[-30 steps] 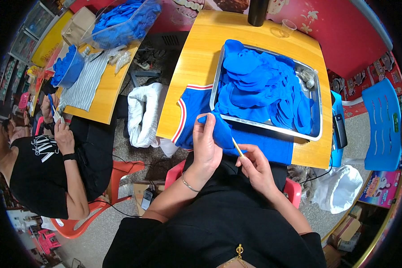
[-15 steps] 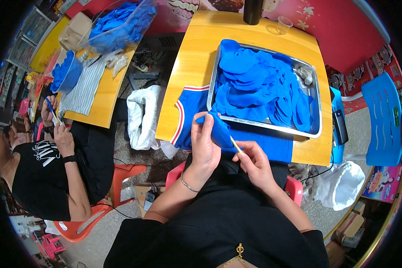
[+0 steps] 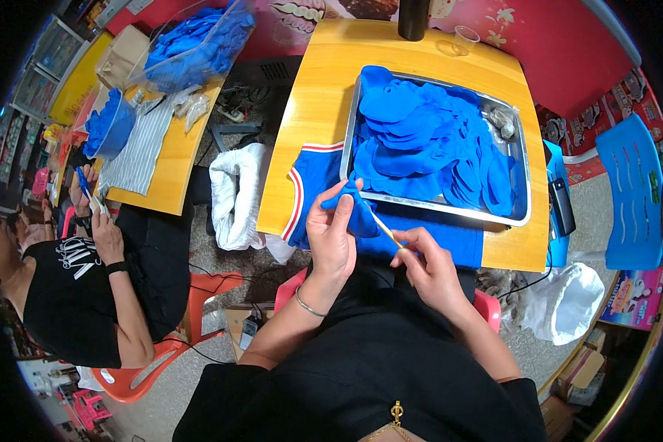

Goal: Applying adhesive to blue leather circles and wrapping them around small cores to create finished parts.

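Observation:
A small blue cloth piece (image 3: 364, 223) is pinched between the thumb and fingers of my left hand (image 3: 331, 239), just in front of the metal tray's (image 3: 449, 210) near edge. My right hand (image 3: 429, 269) grips a thin, pale stick-like tool (image 3: 384, 228), its far end touching the cloth. The tool's tip is too small to make out. Many flat, rounded blue cloth pieces (image 3: 427, 136) lie heaped in the tray. Under the tray and hands spreads a blue garment (image 3: 318, 168) with red and white trim.
A dark cylinder (image 3: 413, 18) and a clear cup (image 3: 464, 40) stand at the table's (image 3: 309, 88) far side. At left, a co-worker (image 3: 74, 295) sits by another table with a blue bowl (image 3: 116, 132) and clear bin (image 3: 199, 51). White sacks (image 3: 236, 195) flank my table. A blue chair (image 3: 633, 195) is at right.
My right hand has shifted slightly right and down, and more of the stick-like tool now shows. My left hand has moved slightly left, with the blue cloth bunched higher at its fingertips.

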`<state>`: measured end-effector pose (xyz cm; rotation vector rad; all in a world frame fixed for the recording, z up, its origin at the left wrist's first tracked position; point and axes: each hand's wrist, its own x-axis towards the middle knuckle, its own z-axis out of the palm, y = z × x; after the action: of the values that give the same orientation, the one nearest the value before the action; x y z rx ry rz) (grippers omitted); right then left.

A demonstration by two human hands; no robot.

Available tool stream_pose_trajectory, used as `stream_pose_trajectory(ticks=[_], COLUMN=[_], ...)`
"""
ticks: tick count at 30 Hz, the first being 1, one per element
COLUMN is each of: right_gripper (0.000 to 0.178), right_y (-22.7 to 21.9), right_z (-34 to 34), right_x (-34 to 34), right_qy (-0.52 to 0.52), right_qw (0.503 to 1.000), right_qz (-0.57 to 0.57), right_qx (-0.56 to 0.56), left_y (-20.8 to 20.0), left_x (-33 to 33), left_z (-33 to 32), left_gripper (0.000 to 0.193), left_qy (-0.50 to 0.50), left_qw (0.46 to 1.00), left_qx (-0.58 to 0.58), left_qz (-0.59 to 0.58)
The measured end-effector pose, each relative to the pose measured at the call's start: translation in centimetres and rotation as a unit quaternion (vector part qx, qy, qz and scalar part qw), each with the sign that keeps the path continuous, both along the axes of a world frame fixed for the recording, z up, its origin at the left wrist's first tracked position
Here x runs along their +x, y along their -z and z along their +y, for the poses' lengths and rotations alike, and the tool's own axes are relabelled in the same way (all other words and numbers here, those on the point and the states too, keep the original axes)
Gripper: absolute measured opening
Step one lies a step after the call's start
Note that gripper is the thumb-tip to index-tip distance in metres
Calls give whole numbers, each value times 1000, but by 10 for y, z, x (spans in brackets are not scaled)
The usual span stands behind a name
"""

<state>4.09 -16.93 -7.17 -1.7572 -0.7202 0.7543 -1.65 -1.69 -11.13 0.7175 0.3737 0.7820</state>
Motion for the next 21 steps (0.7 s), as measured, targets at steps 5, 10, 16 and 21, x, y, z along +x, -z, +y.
stream_pose_trajectory(ticks=[5,10,16,21], right_gripper=[20,20,22,22], right_y=[6,18,28,11], right_z=[2,3,6,6], right_x=[0,-2,0,-4], right_qy=[13,27,9,26], right_qw=[999,943,985,953], right_qz=[-24,318,-143,286], right_qx=[39,94,94,94], left_y=[-1,0,0,3], left_x=[2,3,-1,1], left_z=[1,-2,0,-4], left_gripper=[24,25,16,14], left_qy=[9,49,64,66], left_qw=[1000,997,993,996], left_qx=[13,-54,-103,-62], left_qz=[-3,1,9,10])
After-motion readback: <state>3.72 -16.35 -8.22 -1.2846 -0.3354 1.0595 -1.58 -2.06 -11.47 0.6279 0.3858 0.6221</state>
